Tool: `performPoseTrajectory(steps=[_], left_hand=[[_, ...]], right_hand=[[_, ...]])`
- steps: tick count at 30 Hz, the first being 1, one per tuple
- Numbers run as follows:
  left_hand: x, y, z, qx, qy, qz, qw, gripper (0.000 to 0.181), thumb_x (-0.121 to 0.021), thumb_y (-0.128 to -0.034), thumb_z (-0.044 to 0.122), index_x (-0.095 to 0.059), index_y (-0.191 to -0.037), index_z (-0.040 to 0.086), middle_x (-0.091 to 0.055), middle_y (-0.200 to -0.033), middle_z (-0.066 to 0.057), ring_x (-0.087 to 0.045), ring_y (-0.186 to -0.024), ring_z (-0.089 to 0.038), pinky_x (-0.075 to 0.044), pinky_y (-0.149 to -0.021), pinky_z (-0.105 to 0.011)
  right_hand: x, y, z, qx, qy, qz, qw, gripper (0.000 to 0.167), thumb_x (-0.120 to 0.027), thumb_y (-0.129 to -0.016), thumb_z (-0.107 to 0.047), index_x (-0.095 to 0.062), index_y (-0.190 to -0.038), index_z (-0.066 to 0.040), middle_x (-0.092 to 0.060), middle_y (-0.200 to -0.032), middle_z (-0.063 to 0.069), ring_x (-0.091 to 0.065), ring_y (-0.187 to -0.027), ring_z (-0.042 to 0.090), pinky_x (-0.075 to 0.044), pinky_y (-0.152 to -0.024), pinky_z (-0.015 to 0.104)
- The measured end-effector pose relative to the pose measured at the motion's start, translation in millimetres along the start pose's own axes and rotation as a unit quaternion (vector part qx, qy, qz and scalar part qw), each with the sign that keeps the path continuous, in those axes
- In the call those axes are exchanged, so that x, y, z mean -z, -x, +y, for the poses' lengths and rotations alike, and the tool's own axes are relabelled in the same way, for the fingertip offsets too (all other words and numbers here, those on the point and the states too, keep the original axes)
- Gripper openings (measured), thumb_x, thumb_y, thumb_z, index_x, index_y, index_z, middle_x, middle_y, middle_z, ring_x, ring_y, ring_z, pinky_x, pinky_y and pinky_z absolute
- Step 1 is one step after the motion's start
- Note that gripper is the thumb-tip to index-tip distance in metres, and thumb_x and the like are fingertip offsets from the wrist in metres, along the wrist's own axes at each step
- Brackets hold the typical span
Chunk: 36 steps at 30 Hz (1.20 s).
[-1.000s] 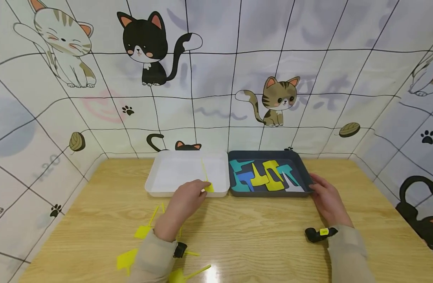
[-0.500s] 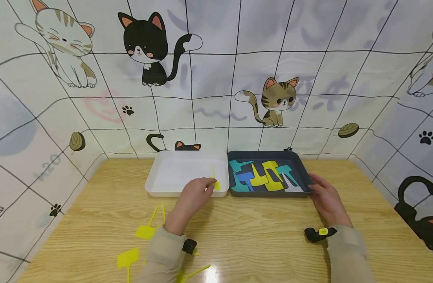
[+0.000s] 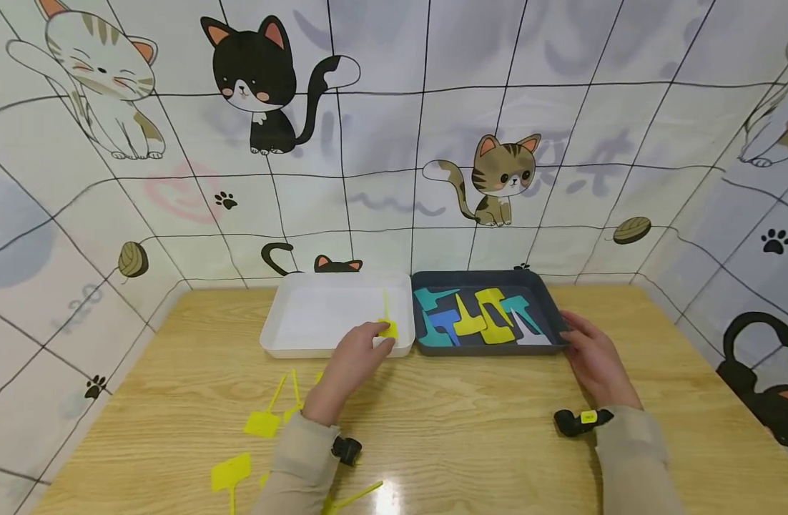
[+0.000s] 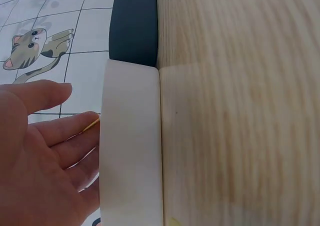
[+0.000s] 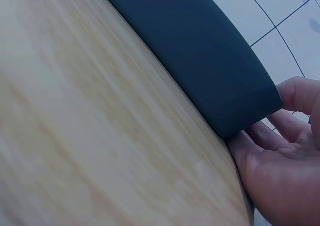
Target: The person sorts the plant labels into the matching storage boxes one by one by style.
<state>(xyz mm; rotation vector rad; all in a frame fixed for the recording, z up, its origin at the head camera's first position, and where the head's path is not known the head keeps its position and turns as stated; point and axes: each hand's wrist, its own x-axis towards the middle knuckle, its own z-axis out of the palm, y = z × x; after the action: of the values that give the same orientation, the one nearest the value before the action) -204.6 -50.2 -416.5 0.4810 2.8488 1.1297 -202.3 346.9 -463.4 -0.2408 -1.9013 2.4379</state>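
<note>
At the front right of the white tray [image 3: 330, 352], my left hand [image 3: 355, 365] touches a yellow tag [image 3: 390, 332] lying inside. The left wrist view shows that hand [image 4: 47, 156] with its thumb apart from the fingers and a yellow sliver at a fingertip. My right hand [image 3: 600, 365] holds the front right corner of the dark tray [image 3: 484, 350]. In the right wrist view, the thumb of the right hand [image 5: 285, 156] lies on the corner of the dark tray [image 5: 200, 61], its other fingers curled against the side.
Yellow, teal, blue and pale tags lie in the dark tray, which stands right beside the white one. Several more yellow tags [image 3: 262, 423] are spread on the wooden table [image 3: 471, 443] at the front left, some partly behind the left arm. A cat-patterned cloth [image 3: 381, 143] rises behind the trays.
The yellow tag in the white tray has shifted right with my left hand. The left thumb has since come away from the tag. My right hand has stayed at the dark tray's corner.
</note>
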Motion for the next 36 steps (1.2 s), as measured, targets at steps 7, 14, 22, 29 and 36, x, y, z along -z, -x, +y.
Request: performPoseTrajectory(steps=[7, 14, 22, 29, 36], left_hand=[[-4.0, -4.1, -4.4, 0.008, -0.008, -0.043, 0.999, 0.042, -0.051, -0.0896, 0.033, -0.055, -0.122, 0.006, -0.052, -0.123, -0.008, -0.043, -0.118, -0.027, -0.034, -0.096, -0.042], [-8.6, -4.4, -8.2, -0.014, -0.074, -0.084, 0.9936, 0.044, -0.046, -0.0908, 0.038, -0.054, -0.122, 0.009, -0.054, -0.122, -0.005, -0.044, -0.117, -0.025, -0.028, -0.095, -0.048], [-10.7, -2.9, -4.7, -0.021, -0.14, -0.083, 0.9865, 0.04, -0.049, -0.0895, 0.038, -0.057, -0.12, 0.013, -0.052, -0.122, -0.005, -0.042, -0.115, -0.026, -0.03, -0.089, -0.047], [-14.3, 0.3, -4.0, -0.017, -0.172, -0.08, 0.9818, 0.04, -0.053, -0.0871, 0.039, -0.056, -0.121, 0.018, -0.047, -0.126, -0.008, -0.037, -0.118, -0.028, -0.028, -0.091, -0.046], [-14.5, 4.6, -2.7, -0.012, -0.207, -0.072, 0.9756, 0.042, -0.054, -0.0865, 0.039, -0.052, -0.125, 0.021, -0.044, -0.129, -0.008, -0.037, -0.117, -0.029, -0.028, -0.09, -0.046]], right_hand=[[0.6, -2.9, 1.1, 0.013, -0.011, -0.01, 0.9998, 0.052, -0.041, -0.093, -0.001, -0.021, -0.141, -0.001, -0.02, -0.14, 0.01, -0.032, -0.12, 0.016, -0.039, -0.086, 0.013], [-1.6, -3.1, 1.4, 0.004, 0.008, -0.005, 0.9999, 0.052, -0.042, -0.094, -0.003, -0.022, -0.141, -0.004, -0.018, -0.143, 0.009, -0.028, -0.124, 0.018, -0.036, -0.092, 0.016], [-2.2, -1.5, -2.6, -0.004, 0.029, -0.003, 0.9996, 0.052, -0.041, -0.094, -0.006, -0.02, -0.142, -0.007, -0.011, -0.147, 0.009, -0.021, -0.128, 0.02, -0.025, -0.103, 0.024], [0.1, -1.1, -0.7, -0.013, 0.029, 0.005, 0.9995, 0.052, -0.041, -0.094, -0.006, -0.02, -0.142, -0.007, -0.013, -0.145, 0.009, -0.024, -0.126, 0.019, -0.029, -0.099, 0.021], [0.4, -0.3, 0.4, -0.003, 0.007, -0.004, 1.0, 0.052, -0.041, -0.094, -0.003, -0.021, -0.142, -0.005, -0.017, -0.141, 0.012, -0.026, -0.125, 0.02, -0.036, -0.093, 0.017]])
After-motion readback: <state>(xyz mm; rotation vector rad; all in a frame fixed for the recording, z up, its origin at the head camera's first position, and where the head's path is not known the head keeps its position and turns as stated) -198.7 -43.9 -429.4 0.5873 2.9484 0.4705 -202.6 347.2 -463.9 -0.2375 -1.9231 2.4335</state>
